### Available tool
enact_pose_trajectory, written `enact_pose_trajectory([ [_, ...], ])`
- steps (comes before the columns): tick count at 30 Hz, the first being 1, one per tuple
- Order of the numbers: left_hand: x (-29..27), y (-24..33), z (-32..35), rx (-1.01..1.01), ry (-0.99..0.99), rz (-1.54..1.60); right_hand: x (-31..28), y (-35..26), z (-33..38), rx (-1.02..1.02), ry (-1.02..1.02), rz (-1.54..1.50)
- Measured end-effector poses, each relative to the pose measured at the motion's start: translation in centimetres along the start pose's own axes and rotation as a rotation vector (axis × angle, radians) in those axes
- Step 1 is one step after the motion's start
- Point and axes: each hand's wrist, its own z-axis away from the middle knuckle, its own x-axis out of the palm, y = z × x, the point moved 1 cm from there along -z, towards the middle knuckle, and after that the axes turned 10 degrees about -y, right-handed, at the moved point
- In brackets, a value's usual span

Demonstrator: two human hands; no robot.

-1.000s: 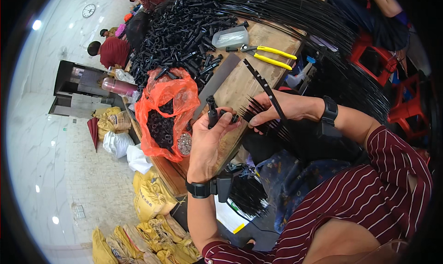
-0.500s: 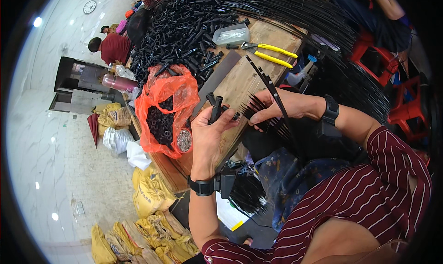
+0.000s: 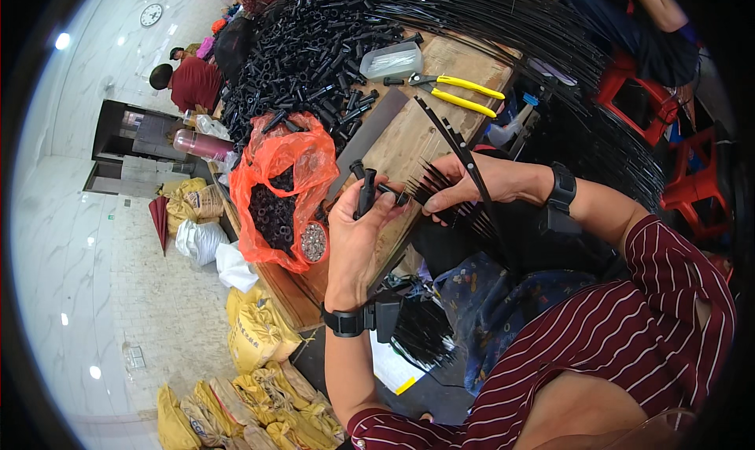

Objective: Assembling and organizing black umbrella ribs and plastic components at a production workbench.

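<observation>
My left hand (image 3: 351,241) is closed around several short black plastic tubes (image 3: 366,194) with flared ends. One of them points toward my right hand (image 3: 499,178), which grips a fanned bundle of thin black rods (image 3: 472,214). Longer flat black strips rise from this bundle past my fingers. The rods' tips come very close to the tube by my left fingertips; whether they touch I cannot tell. Just left of my left hand, an orange plastic bag (image 3: 318,155) holds small black rings (image 3: 271,214), and beside them is a round tub of shiny small pieces (image 3: 314,241).
A big heap of black tubes (image 3: 307,64) covers the far wooden table (image 3: 452,60). Yellow-handled pliers (image 3: 464,94), a clear plastic box (image 3: 393,63) and a grey strip (image 3: 368,139) lie nearer. Long black rods (image 3: 487,13) stretch across the far right. Red stools (image 3: 633,108) stand right.
The tubes in my left hand have tilted slightly, and that hand has shifted a little. My right hand stays nearly still with its bundle.
</observation>
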Motion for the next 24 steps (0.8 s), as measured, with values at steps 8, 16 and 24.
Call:
enact_pose_trajectory([
  [8, 0.5, 0.2, 0.2, -0.012, -0.033, 0.084, 0.1, 0.1, 0.0, 0.009, -0.001, 0.005],
  [16, 0.2, -0.4, 0.2, 0.013, 0.0, 0.092, 0.4, 0.0, -0.1, -0.02, -0.009, -0.061],
  [24, 0.0, -0.6, 0.4, 0.015, 0.017, 0.095, 0.7, -0.1, -0.1, -0.018, -0.024, -0.063],
])
